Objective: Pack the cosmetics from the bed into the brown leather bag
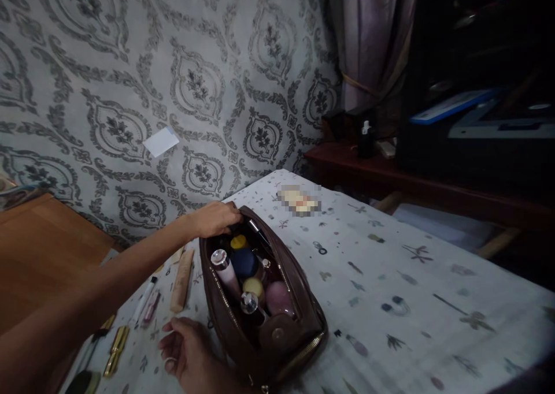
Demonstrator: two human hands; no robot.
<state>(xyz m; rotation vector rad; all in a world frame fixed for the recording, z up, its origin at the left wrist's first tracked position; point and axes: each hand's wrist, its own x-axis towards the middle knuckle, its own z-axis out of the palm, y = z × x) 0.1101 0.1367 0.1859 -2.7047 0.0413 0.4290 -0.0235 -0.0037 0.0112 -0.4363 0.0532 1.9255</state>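
Observation:
A brown zipped makeup bag [312, 319] lies unzipped on the patterned tablecloth. Inside are a white tube with a silvery cap [225, 271], a dark blue round item [244, 262], a yellow cap [238, 242], a pink rounded item [278, 297] and small bottles. My left hand [217, 218] grips the bag's far end, its fingertips partly hidden at the rim. My right hand [188, 348], wearing a ring, is beside the bag's near left side. Its fingers are loosely curled, thumb apart, and nothing shows in them.
Left of the bag lie a beige tube [181, 281], a slim white tube [145, 301], a small pink tube [151, 308], a gold tube [115, 350] and a dark brush [93, 348]. A pixelated item [299, 200] rests farther back. A dark red shelf [359, 171] borders the right.

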